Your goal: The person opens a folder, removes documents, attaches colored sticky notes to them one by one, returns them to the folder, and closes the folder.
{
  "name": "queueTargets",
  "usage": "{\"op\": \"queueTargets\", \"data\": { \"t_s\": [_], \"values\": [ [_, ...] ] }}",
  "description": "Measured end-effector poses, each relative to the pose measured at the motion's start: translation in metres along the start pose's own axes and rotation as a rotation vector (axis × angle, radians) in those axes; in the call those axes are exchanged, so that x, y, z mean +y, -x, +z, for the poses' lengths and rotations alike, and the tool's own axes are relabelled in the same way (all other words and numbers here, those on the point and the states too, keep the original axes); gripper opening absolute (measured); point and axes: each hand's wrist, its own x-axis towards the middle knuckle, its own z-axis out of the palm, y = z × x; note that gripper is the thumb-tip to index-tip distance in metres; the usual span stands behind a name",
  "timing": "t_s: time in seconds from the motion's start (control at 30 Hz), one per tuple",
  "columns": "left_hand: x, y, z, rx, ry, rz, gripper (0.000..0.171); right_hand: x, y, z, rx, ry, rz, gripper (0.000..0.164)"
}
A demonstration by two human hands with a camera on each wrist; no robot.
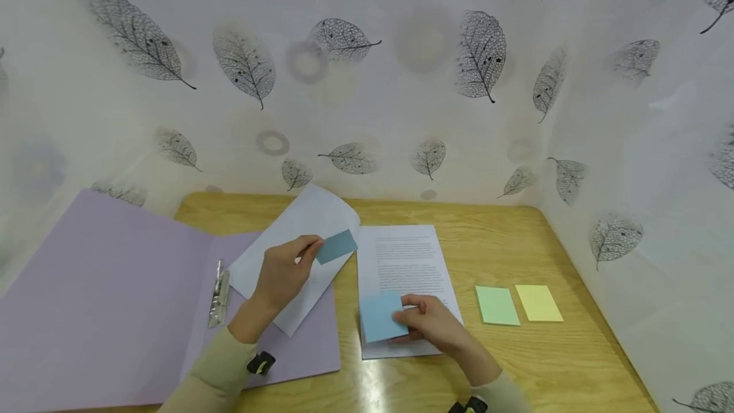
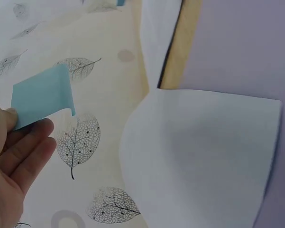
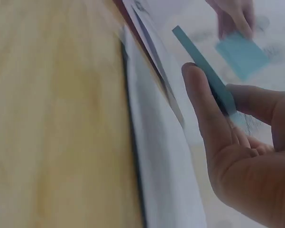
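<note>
Between thumb and fingertips my left hand [image 1: 287, 271] pinches a single blue sticky note [image 1: 337, 246] by one edge; its far edge curls in the left wrist view. Below that note lies a blank white sheet [image 1: 312, 209], slanted over the open purple folder [image 1: 143, 298]. My right hand [image 1: 432, 324] grips a pad of blue sticky notes [image 1: 383, 316] by its right side, thumb on top. The right wrist view shows the pad's thickness edge-on. Under the pad is a stack of printed pages [image 1: 410, 260], its lower part covered by pad and hand.
Right of the printed pages lie a green sticky-note pad [image 1: 497, 305] and a yellow one [image 1: 539, 303] on the wooden table [image 1: 487, 241]. A metal clip [image 1: 219, 298] sits on the folder near its spine. Leaf-patterned sheeting [image 1: 367, 81] stands behind and at both sides.
</note>
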Motion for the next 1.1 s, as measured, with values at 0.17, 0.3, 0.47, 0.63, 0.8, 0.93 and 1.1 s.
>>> {"op": "queueTargets", "data": {
  "t_s": [0.17, 0.3, 0.47, 0.63, 0.8, 0.93, 1.1],
  "values": [
    [0.001, 0.007, -0.001, -0.045, 0.026, 0.047, 0.015, -0.011, 0.006, -0.039, 0.158, 0.048, -0.05, 0.047],
    [0.002, 0.012, 0.001, -0.047, 0.058, 0.05, 0.016, -0.016, 0.01, -0.072, 0.279, 0.115, -0.055, 0.054],
    [0.002, 0.014, 0.002, -0.045, 0.077, 0.049, 0.017, -0.024, 0.016, -0.113, 0.395, 0.199, -0.025, 0.054],
    [0.003, 0.013, 0.0, -0.042, 0.079, 0.061, 0.017, -0.03, 0.024, -0.151, 0.48, 0.251, 0.043, 0.059],
    [0.006, 0.011, 0.0, -0.043, 0.082, 0.068, 0.017, -0.03, 0.03, -0.175, 0.489, 0.232, 0.094, 0.062],
    [0.007, 0.01, 0.0, -0.049, 0.086, 0.065, 0.017, -0.031, 0.031, -0.183, 0.489, 0.224, 0.097, 0.065],
    [0.008, 0.009, -0.001, -0.044, 0.092, 0.079, 0.02, -0.031, 0.03, -0.191, 0.499, 0.21, 0.101, 0.066]
  ]
}}
